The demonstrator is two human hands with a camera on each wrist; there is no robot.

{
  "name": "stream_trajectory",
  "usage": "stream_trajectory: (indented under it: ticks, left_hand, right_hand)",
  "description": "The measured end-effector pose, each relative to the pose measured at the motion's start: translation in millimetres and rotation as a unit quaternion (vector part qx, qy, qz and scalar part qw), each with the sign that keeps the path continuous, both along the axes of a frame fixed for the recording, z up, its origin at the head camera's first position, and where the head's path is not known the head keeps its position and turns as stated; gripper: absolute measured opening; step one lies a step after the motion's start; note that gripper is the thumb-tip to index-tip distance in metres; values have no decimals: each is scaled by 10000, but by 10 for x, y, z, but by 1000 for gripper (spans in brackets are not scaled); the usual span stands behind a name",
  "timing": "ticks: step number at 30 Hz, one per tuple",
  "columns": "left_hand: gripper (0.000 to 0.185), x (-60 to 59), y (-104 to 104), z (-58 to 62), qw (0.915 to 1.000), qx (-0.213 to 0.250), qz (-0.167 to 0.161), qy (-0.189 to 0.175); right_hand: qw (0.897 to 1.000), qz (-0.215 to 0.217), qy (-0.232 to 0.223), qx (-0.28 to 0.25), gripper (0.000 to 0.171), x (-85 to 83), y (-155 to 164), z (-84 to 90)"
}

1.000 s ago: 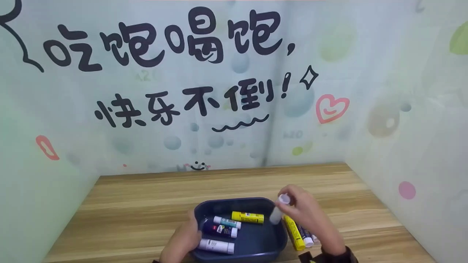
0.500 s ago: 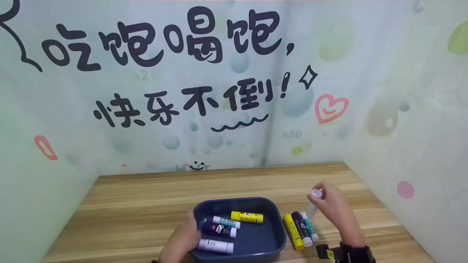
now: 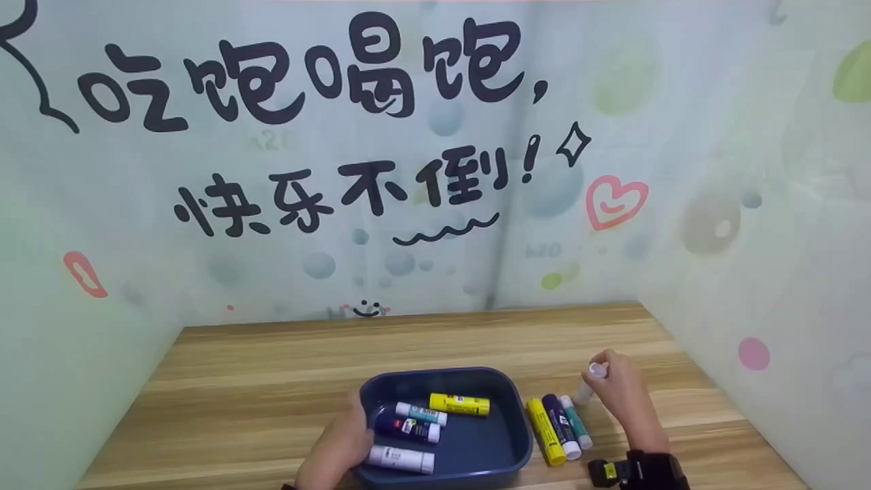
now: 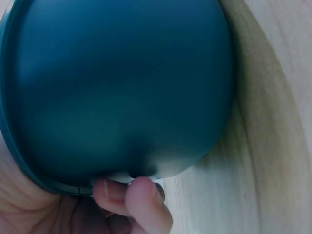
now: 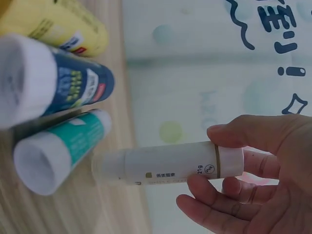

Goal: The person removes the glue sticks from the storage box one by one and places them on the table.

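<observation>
My left hand (image 3: 343, 432) grips the left side of a dark blue plastic tub (image 3: 469, 474); in the left wrist view, its curled fingers (image 4: 146, 204) lie against the tub's outer wall (image 4: 126, 87). My right hand (image 3: 622, 384) holds a white glue stick (image 5: 170, 163) near one end between thumb and fingers. That stick is close to upright, its lower end low over the table. Just left of it, a yellow glue stick (image 3: 546, 432), a navy one (image 3: 561, 427) and a teal one (image 3: 576, 423) lie side by side.
Inside the tub lie a yellow glue stick (image 3: 460, 405), a teal one (image 3: 423, 414), a navy one (image 3: 409, 429) and a white one (image 3: 401, 459). The wood-grain table (image 3: 272, 361) is bounded by a printed backdrop (image 3: 292, 286) behind and at both sides.
My right hand has carried the white glue stick rightward from over the tub's right rim, past the row of sticks, then lowered it. The left hand stays on the tub.
</observation>
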State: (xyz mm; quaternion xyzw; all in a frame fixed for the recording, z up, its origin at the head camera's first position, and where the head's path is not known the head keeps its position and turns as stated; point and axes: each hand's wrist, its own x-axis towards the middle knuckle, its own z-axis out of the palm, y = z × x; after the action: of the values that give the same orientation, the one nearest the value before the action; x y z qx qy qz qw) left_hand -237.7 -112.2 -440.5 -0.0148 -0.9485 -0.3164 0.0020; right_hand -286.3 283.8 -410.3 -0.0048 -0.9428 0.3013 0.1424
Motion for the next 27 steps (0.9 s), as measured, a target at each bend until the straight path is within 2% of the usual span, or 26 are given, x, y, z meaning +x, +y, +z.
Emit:
stream_trajectory:
  ticks: [4, 11, 18, 23, 27]
  left_hand:
    - [64, -4, 9, -1, 10000, -7, 74, -47]
    - [64, 7, 9, 0, 10000, -24, 91, -9]
    - [64, 9, 15, 9, 9999, -25, 134, -49]
    - [66, 10, 5, -9, 9999, 17, 67, 138]
    - [67, 6, -2, -22, 9997, 28, 64, 230]
  right_hand:
    - [9994, -96, -345, -34, 28, 21, 10, 17]
    - [9909, -151, -1333, -136, 24, 120, 63, 118]
    - [9686, 97, -2479, -189, 20, 207, 151, 143]
    - [9563, 256, -2886, -401, 20, 238, 193, 69]
    - [9462, 137, -3221, -267, 19, 237, 202, 11]
